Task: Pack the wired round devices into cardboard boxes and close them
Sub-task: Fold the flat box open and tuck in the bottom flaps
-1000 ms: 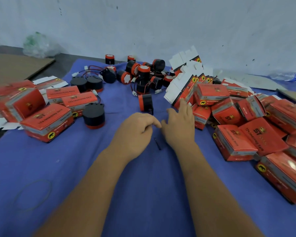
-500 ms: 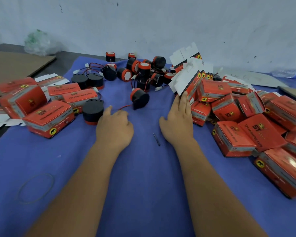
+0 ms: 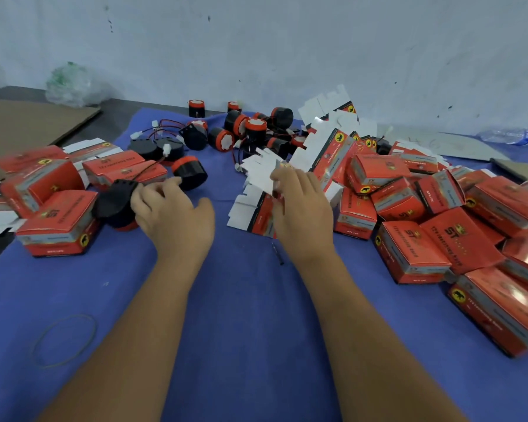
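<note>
My left hand (image 3: 171,213) grips a black round device (image 3: 115,202) with an orange base, its wire trailing up and right; it is tilted beside a closed red box (image 3: 58,226). My right hand (image 3: 301,205) pinches a flat unfolded box blank (image 3: 261,173), white side up, at the near end of a leaning stack of blanks (image 3: 326,147). Another round device (image 3: 189,172) lies just beyond my left hand. Several more wired devices (image 3: 244,129) are heaped at the back of the blue cloth.
Closed red boxes pile up on the right (image 3: 439,226) and sit in a smaller group on the left (image 3: 40,181). A small dark screw-like piece (image 3: 278,254) lies near my right wrist. A rubber band (image 3: 64,339) lies front left. A water bottle (image 3: 509,137) lies back right.
My left hand moved left and took hold of a black round device. My right hand reached forward and picked a flat box blank off the stack.
</note>
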`<state>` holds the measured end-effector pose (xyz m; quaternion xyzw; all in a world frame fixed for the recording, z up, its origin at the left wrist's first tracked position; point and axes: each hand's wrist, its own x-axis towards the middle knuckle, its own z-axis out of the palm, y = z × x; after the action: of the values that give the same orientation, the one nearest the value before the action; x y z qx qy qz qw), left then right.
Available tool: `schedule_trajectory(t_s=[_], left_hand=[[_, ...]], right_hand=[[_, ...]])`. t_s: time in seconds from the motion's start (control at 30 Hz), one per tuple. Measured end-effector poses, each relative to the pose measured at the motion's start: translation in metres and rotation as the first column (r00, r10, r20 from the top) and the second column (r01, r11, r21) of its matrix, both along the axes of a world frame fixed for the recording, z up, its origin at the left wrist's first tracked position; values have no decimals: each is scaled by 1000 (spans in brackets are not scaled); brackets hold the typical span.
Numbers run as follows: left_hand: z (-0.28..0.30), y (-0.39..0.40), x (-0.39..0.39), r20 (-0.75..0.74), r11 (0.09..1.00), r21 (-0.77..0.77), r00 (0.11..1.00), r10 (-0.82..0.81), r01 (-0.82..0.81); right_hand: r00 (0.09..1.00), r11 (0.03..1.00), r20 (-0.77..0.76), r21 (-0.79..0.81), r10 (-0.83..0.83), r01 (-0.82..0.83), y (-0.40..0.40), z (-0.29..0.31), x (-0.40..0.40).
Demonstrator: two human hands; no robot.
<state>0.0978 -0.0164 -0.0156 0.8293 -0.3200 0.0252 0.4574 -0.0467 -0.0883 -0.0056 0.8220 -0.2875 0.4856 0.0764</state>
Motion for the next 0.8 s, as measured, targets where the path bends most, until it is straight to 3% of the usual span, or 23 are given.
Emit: schedule_trajectory(t_s=[0.1,0.2,0.27,0.37,0.43,0.53,0.6,0.7,0.8], left_hand=[[-2,0,-3,210,999,-52,978,6,5],[0,-1,-8,364,977,-139,925,-104,165],[1,-1,-13,287,922,-211,922,-258,324],[4,0,-21,10,843,-345,900,-435,411],[8,-3,-21,-238,800,-459,815,-529,386],[9,-9,-15,-510,753,-599,596,-620,271],[6,-11,-10,-520,723,-649,556,-649,237],[2,-10,-6,-371,678,-669,654,-659,304],[-1,-10,-3,-261,654,-668,711,-653,356]], right_hand=[[997,984,-67,175,29,-17,-1,-4,-2],[1000,977,1,213,-12,11,-4,-9,-4],[996,982,87,188,-37,20,-3,-7,-3],[980,995,189,82,-66,51,0,-2,-4],[957,998,283,20,-56,52,2,1,-3],[905,997,421,27,55,-73,7,6,3],[882,968,449,120,146,-221,11,3,8],[878,854,438,364,196,-372,17,-3,15],[849,763,473,451,236,-463,19,-3,17]])
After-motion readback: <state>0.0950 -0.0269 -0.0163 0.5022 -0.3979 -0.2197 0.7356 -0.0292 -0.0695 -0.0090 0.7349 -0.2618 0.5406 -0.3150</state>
